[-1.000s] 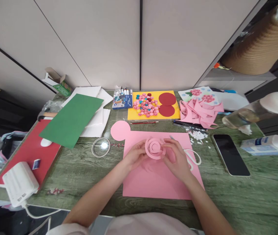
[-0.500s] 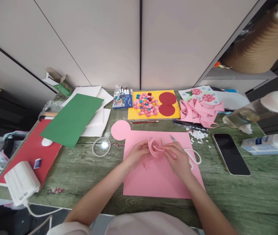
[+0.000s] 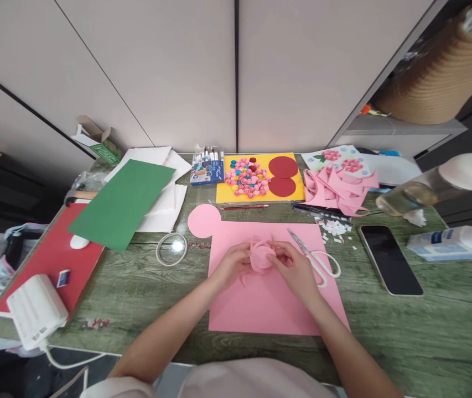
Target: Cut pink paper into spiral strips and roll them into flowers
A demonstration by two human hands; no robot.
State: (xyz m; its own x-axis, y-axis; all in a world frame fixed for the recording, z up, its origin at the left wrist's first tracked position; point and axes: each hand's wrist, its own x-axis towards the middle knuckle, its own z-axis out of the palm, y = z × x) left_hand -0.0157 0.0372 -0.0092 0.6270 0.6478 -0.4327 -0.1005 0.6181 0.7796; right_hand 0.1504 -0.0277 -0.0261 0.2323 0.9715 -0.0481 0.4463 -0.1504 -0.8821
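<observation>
Both my hands meet over a large pink paper sheet point(image 3: 273, 304) in the middle of the table. My left hand point(image 3: 231, 264) and my right hand point(image 3: 294, 268) are closed from either side on a pink paper spiral point(image 3: 261, 256), now wound into a tight roll between the fingertips. A loose tail of the strip hangs under it. White-handled scissors point(image 3: 316, 258) lie on the sheet just right of my right hand. A cut pink paper circle point(image 3: 203, 220) lies at the sheet's top left corner.
A yellow sheet point(image 3: 223, 193) with several small paper rosettes point(image 3: 247, 179) and two red circles point(image 3: 282, 176) lies at the back. Pink scraps point(image 3: 339, 188), a phone point(image 3: 390, 258), a bottle point(image 3: 435, 188), a tape ring point(image 3: 172, 249), green paper point(image 3: 122, 202), a marker box point(image 3: 208, 165), a red mat point(image 3: 48, 260).
The open, flat spiral held up a second ago has been rolled in on itself into a small tight coil. My hands drew closer together and the scissors now lie uncovered.
</observation>
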